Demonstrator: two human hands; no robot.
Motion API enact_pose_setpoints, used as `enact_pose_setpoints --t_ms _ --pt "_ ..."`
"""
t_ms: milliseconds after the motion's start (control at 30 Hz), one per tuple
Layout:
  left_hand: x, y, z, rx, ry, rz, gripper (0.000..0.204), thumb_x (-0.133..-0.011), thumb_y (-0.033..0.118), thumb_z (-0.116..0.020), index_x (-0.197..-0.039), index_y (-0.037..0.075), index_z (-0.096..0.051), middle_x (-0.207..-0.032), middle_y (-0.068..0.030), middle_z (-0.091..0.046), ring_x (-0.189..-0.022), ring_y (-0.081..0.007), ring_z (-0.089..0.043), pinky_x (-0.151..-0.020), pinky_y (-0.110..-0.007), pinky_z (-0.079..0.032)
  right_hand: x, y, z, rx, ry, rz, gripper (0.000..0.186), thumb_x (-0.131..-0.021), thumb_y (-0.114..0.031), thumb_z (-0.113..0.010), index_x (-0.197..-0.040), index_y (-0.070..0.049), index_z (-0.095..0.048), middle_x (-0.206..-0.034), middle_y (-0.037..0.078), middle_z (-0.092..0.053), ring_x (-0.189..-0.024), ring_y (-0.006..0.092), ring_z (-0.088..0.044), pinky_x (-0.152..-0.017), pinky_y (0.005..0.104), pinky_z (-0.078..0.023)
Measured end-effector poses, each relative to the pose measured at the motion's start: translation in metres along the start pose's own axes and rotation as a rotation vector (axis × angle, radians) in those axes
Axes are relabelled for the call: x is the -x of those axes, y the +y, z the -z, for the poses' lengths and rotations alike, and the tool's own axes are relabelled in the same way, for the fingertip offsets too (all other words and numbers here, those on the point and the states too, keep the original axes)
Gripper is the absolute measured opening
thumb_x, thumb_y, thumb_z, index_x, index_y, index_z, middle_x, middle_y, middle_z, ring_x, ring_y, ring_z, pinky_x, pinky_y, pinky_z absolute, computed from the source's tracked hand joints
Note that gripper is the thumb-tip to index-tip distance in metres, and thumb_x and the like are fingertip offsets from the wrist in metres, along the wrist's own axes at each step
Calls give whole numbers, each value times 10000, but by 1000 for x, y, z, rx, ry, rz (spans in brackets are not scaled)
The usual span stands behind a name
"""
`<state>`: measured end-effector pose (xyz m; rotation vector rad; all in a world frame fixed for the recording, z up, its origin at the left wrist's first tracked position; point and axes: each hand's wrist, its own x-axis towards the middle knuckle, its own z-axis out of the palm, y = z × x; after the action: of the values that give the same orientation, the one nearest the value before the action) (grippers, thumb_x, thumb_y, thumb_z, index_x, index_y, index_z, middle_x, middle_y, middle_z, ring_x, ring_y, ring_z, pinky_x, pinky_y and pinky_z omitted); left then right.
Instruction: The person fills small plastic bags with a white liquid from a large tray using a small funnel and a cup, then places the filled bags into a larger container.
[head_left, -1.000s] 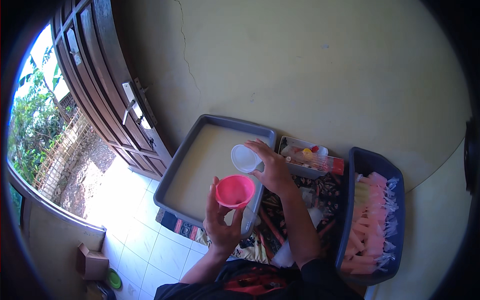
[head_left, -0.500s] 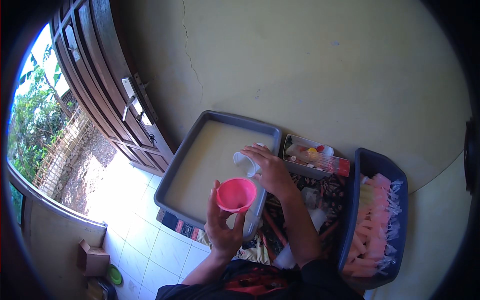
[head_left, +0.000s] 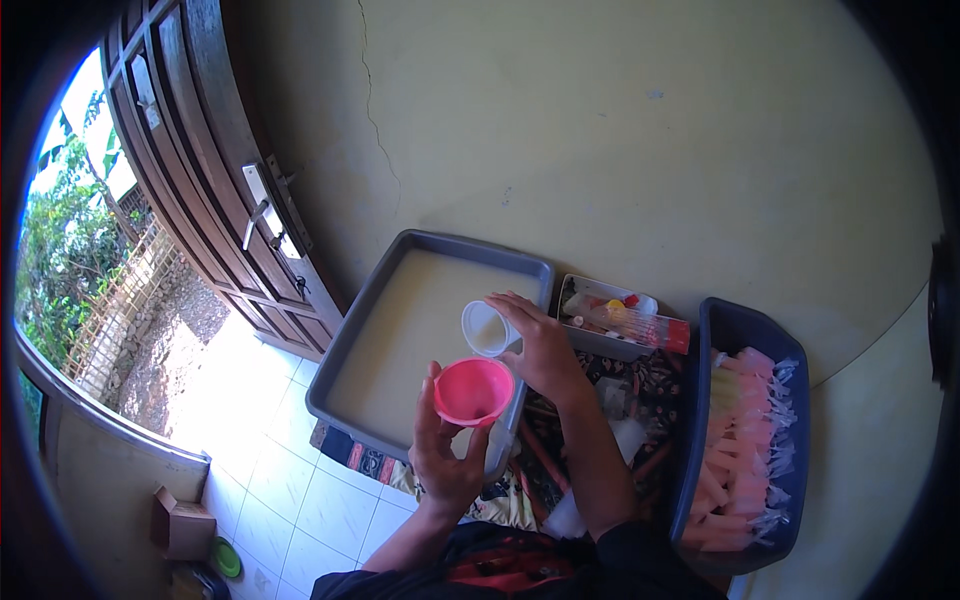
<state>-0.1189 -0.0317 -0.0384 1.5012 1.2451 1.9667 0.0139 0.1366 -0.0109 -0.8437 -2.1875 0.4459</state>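
Note:
My left hand (head_left: pixel 447 470) grips a pink funnel (head_left: pixel 460 403) from below and the side, its wide mouth facing up. Just beyond it, my right hand (head_left: pixel 545 350) is closed on a clear plastic cup (head_left: pixel 487 328), fingers along its right side. The cup's round mouth shows, slightly tilted; a pale tint is visible inside, but how much it holds I cannot tell. Both hands are over the near right part of a large grey tub (head_left: pixel 345 352), which contains a cloudy, cream-coloured liquid (head_left: pixel 400 310). The funnel's lower end is hidden by my fingers.
Right of the tub stands a small white box (head_left: pixel 600 345) of odds and ends. Farther right, a dark blue bin (head_left: pixel 697 440) holds many pink and pale filled plastic tubes (head_left: pixel 745 440). Patterned cloth (head_left: pixel 655 400) lies between them. A wooden door (head_left: pixel 215 130) stands open at left.
The cup in my right hand has turned, so its mouth now shows rounder and more level. My left hand keeps the funnel nearly still. The whole view has shifted slightly.

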Motion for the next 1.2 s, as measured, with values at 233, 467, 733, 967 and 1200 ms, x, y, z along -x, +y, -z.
enact_pose_setpoints --t_ms 233,467,733,967,1200 --pt "-3 8 -15 35 -51 -75 1002 -907 -185 -743 -1724 18 -200 -1739 -332 -292 -1517 -406 -501 -1155 -464 -565 14 -16 33 -115 294 -103 871 -719 -46 -960 -1513 -33 -603 -1440 216 -698 -1338 353 -689 -1149 428 -540" --pt "-10 19 -47 103 -138 -187 959 -931 -177 -726 -1719 6 -212 -1749 -331 -267 -1526 -411 -485 -1160 -474 -560 47 -31 88 -169 567 -188 891 -714 -126 -990 -1512 -24 -608 -1414 215 -713 -1302 319 -712 -1054 435 -592" --pt "-3 4 -94 141 -229 -189 922 -944 -169 -724 -1710 -2 -238 -1752 -308 -287 -1498 -397 -520 -1128 -459 -588 91 -44 140 11 720 -253 894 -710 -75 -989 -1521 -54 -614 -1419 192 -716 -1301 304 -710 -1028 414 -589" --pt "-5 -5 -112 98 -268 -147 887 -945 -154 -735 -1697 10 -295 -1750 -266 -331 -1451 -369 -581 -1105 -447 -603 94 -67 150 186 657 -146 826 -740 72 -901 -1512 -45 -630 -1502 179 -678 -1428 301 -632 -1168 428 -533" --pt "-7 -14 -116 93 -263 -137 898 -932 -166 -730 -1700 18 -302 -1753 -251 -339 -1464 -366 -572 -1123 -448 -587 90 -66 151 320 572 -27 755 -752 66 -886 -1464 -54 -665 -1508 173 -669 -1455 367 -598 -1174 468 -532"
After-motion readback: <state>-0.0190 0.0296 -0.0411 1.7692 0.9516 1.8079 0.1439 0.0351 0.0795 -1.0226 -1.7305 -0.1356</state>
